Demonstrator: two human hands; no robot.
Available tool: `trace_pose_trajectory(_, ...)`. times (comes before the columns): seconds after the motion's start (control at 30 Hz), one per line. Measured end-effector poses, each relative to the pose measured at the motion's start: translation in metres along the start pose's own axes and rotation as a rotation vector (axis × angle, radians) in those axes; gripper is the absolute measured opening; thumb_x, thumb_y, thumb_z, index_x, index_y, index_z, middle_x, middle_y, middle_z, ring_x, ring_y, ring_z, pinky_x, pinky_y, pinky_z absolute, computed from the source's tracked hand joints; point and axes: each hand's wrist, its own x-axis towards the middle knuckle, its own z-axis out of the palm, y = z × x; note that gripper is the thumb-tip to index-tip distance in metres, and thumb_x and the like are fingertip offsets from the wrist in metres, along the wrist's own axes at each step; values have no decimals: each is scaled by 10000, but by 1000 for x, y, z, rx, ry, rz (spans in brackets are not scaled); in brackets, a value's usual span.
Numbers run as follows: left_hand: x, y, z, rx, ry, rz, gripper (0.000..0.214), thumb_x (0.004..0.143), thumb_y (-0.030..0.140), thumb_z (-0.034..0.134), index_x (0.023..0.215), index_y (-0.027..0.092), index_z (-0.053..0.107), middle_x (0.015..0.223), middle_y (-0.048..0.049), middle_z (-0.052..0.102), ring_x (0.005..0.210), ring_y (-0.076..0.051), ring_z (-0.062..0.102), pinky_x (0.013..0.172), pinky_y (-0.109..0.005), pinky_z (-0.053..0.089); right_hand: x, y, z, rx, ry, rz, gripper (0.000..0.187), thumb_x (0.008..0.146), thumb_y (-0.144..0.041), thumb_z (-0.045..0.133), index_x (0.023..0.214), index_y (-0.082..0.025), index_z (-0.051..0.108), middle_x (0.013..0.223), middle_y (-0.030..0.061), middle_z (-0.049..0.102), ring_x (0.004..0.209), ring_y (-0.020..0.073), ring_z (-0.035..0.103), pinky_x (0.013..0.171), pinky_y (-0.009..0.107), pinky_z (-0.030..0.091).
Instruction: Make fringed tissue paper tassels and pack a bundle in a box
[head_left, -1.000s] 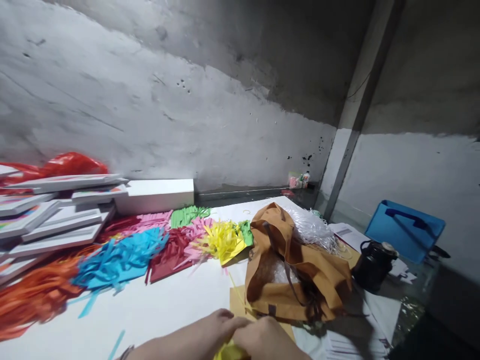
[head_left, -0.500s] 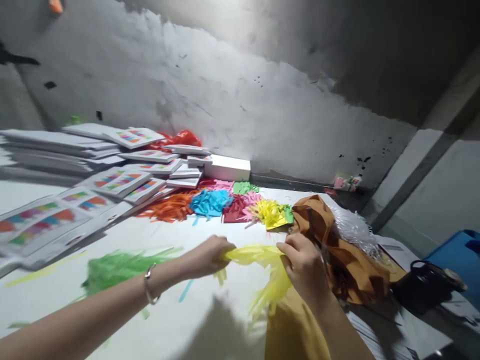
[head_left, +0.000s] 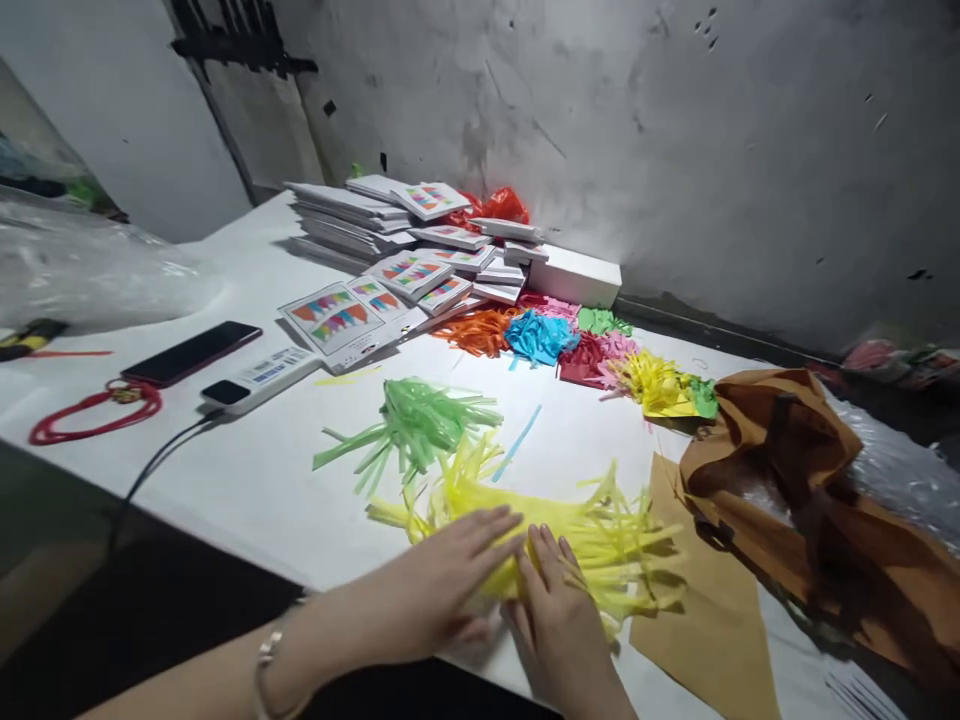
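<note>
A yellow fringed tissue-paper tassel (head_left: 540,510) lies spread on the white table, its cut strips fanning out at both ends. My left hand (head_left: 457,570), a silver bangle on its wrist, rests on the tassel's near edge with fingers stretched out flat. Close beside it, my right hand (head_left: 559,600) also lies flat on the paper, fingers extended. Just beyond the yellow paper sits a green fringed tassel (head_left: 424,420), its strips splayed. A thin blue paper strip (head_left: 517,443) lies to the right of the green one.
Bunches of coloured fringe, including a blue bunch (head_left: 541,337), line the back. Flat printed packs (head_left: 352,215) are stacked behind. A phone (head_left: 193,353) and a power bank (head_left: 262,380) lie left. A brown bag (head_left: 787,450) and brown paper (head_left: 705,600) are at right.
The yellow tissue, held up stretched between both closed hands before, now lies on the table. Both hands have come down and opened flat on it. The view has swung left.
</note>
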Motion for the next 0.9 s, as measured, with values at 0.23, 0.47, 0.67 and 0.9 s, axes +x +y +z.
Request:
trace_pose_trajectory(0.23,27,13,60,46,33,-35,700,878,269,705,1482,74,411,1546,-247,414,1440,-397,389,1169,-573,365,-29,27,-1,-79,-96,239,573,970,-371,530,1479,-129,424,1558,196,403,1423,396,404,1052,642,443)
trace_pose_trajectory(0.47,20,3,64,-61,244,21,395,936,202,595,1324,149,544,1381,-166,617,1358,-342,508,1127,-554,427,-50,48,-48,-153,341,390,314,989,-258,556,1281,-153,606,1210,162,681,1138,305,628,964,489,509)
trace_pose_trajectory(0.67,19,0,62,-105,307,76,224,1024,152,448,1175,179,611,1267,-105,688,1302,-276,554,1114,-493,417,-16,14,-34,13,82,-92,299,976,-96,467,1228,-105,628,1196,129,719,1202,262,628,1061,460,471)
trace_pose_trajectory(0.9,6,6,49,-117,264,105,238,1014,123,446,1179,193,603,1262,-72,698,1202,-238,596,1100,-444,346,-25,16,-30,114,137,-125,263,948,-48,457,1133,-92,639,1082,122,750,1125,243,657,1031,419,457)
